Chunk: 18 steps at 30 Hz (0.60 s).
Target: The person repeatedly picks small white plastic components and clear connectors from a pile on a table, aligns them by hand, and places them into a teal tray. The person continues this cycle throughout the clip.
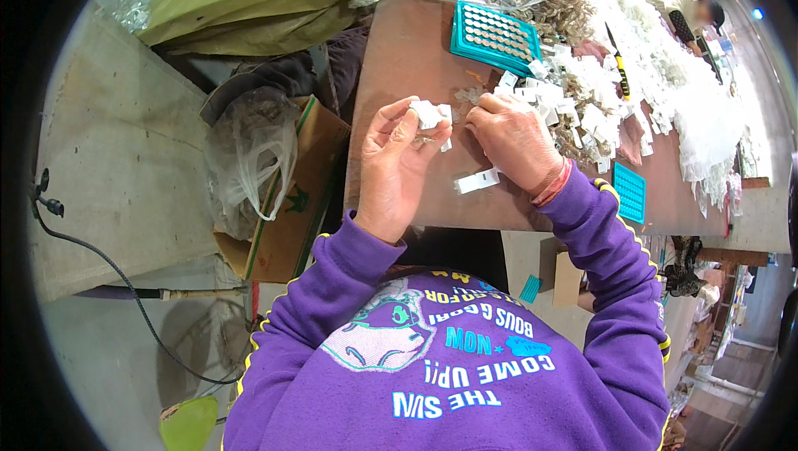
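My left hand [395, 147] is raised over the table's near left part, thumb and fingers closed on a small white plastic piece [426, 113]. Beside it, palm down, my right hand [515, 137] has its fingertips pinched together close to the left one; whatever they hold is hidden. Just below the right hand, a white rectangular piece [477, 181] lies flat on the brown tabletop [399, 60]. Beyond the right hand spreads a loose heap of similar white pieces [594, 123], mixed with beige strands. A few small translucent bits [470, 95] lie between the hands and the heap.
A teal tray [457, 31] of round pale discs sits at the back. A yellow-and-black cutter [622, 77] lies on the heap. Near the right front edge is another teal tray [629, 193]. A cardboard box [320, 147] stands left. Someone [677, 6] works far right.
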Each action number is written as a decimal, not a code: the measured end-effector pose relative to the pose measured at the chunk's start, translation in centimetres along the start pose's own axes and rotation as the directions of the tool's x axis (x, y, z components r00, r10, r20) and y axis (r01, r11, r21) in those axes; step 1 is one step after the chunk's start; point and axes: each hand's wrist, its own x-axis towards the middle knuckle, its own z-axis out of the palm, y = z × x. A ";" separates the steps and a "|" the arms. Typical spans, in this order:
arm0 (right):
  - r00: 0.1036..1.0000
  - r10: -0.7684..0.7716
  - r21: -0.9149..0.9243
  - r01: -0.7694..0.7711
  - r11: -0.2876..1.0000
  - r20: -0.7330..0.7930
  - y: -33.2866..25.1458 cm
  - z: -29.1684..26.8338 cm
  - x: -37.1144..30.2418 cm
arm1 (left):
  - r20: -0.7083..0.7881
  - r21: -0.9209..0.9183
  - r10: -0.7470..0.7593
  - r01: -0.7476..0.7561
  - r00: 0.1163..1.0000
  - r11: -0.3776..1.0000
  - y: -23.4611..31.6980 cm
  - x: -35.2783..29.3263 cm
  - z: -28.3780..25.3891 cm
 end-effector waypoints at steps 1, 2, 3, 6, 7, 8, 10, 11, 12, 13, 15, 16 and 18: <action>1.000 -0.025 -0.053 0.024 0.998 -0.006 -0.1 0.1 0.1 | -0.002 -0.005 -0.002 0.002 1.000 1.000 0.0 0.0 0.0; 0.999 -0.041 -0.090 0.042 0.995 0.006 -0.2 0.1 0.1 | -0.002 0.000 -0.002 0.002 1.000 1.000 0.0 0.0 0.0; 0.999 -0.052 -0.133 0.053 0.990 0.013 -0.3 0.2 0.1 | -0.004 0.002 -0.004 0.004 1.000 1.000 0.0 0.0 0.0; 0.999 -0.032 -0.111 0.032 0.993 -0.002 -0.2 0.3 0.3 | -0.003 -0.012 -0.015 0.015 1.000 1.000 0.0 0.0 0.0; 1.000 -0.007 -0.082 0.006 0.997 -0.002 0.0 0.3 0.4 | -0.012 -0.016 -0.019 0.018 1.000 1.000 0.1 0.0 0.0; 0.997 0.043 0.013 -0.043 0.999 -0.057 0.1 0.1 0.4 | -0.001 -0.015 -0.021 0.021 1.000 1.000 0.0 -0.1 0.0; 0.977 0.182 0.193 -0.157 0.968 -0.114 0.5 -0.4 0.3 | 0.015 -0.012 -0.021 0.021 1.000 1.000 0.0 -0.1 0.0; 0.959 0.262 0.422 -0.194 0.886 -0.109 0.8 -0.7 0.5 | 0.019 0.014 -0.036 0.035 0.999 0.999 0.0 -0.1 0.0; 0.951 0.309 0.523 -0.252 0.814 -0.022 0.9 -1.2 0.4 | 0.037 0.032 -0.049 0.048 0.998 0.998 0.1 -0.1 -0.1; 0.925 0.367 0.614 -0.343 0.711 0.092 1.1 -1.7 0.4 | 0.049 0.050 -0.071 0.068 0.996 0.996 0.1 -0.1 -0.1; 0.901 0.356 0.856 -0.375 0.355 0.247 1.0 -2.4 0.4 | 0.061 0.117 -0.124 0.116 0.990 0.986 0.3 -0.1 -0.1; 0.884 0.328 0.909 -0.394 0.136 0.334 1.0 -2.8 0.4 | 0.032 0.162 -0.159 0.151 0.987 0.975 0.3 -0.1 -0.1; 0.888 0.259 0.917 -0.398 0.024 0.379 0.9 -3.4 0.6 | 0.052 0.198 -0.169 0.156 0.984 0.968 0.3 -0.2 0.0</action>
